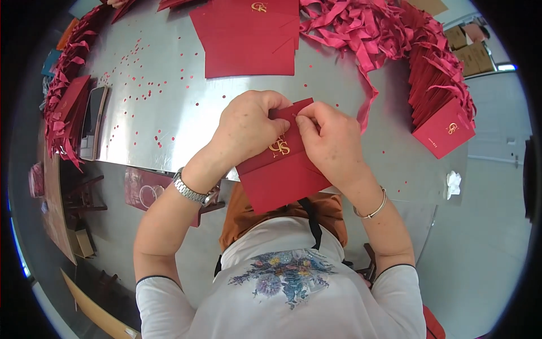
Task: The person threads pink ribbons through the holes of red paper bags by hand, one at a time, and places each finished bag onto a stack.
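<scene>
A flat red paper bag (285, 182) with a gold emblem is tilted over the near table edge, its lower part above my lap. My left hand (247, 125) is closed on its upper left side, the thumb pressed near the top edge. At the upper right of the same bag, my right hand (332, 137) makes a pinch with thumb and forefinger. Whatever sits between those fingertips is too small and too hidden to name. Beyond my hands lies a stack of red paper bags (248, 48).
A heap of pink-red ribbons (361, 28) lies at the far right. Beside it runs a row of ribboned red bags (444, 129). More bags (70, 104) and a phone (94, 123) line the left edge. Small red dots scatter over the metal table (186, 121). A crumpled white tissue (453, 183) lies right.
</scene>
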Tool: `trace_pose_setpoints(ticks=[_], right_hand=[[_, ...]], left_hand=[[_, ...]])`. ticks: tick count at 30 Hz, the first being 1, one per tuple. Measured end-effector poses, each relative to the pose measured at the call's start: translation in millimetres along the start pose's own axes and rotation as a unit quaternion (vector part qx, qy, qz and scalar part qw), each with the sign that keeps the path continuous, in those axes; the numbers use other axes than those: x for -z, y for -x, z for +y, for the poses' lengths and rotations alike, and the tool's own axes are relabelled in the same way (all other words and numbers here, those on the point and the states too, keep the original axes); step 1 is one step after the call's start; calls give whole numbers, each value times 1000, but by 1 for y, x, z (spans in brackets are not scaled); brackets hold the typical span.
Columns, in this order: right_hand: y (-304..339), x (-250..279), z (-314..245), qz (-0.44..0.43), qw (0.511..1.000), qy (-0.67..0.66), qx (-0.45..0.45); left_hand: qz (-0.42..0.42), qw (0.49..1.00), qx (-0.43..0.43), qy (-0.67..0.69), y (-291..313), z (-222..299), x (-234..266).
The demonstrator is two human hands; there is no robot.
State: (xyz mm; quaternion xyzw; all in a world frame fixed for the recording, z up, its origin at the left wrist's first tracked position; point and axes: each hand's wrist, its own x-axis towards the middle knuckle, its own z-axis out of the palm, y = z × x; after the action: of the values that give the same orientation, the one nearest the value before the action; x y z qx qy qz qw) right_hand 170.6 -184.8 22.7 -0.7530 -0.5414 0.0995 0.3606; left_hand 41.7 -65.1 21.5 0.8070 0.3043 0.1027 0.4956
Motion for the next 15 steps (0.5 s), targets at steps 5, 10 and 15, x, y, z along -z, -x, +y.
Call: trace_pose_setpoints(ticks=[5,10,15], right_hand=[[-17,7,-11,-81,988,128,7],[-24,6,-24,-98,973,186,91],[-18,3,-18,-73,991,74,84]], left_hand=[[57,995,-54,-64,6,0,-11],[94,985,-103,-99,10,1,-14],[89,993,-69,-36,11,1,-8]])
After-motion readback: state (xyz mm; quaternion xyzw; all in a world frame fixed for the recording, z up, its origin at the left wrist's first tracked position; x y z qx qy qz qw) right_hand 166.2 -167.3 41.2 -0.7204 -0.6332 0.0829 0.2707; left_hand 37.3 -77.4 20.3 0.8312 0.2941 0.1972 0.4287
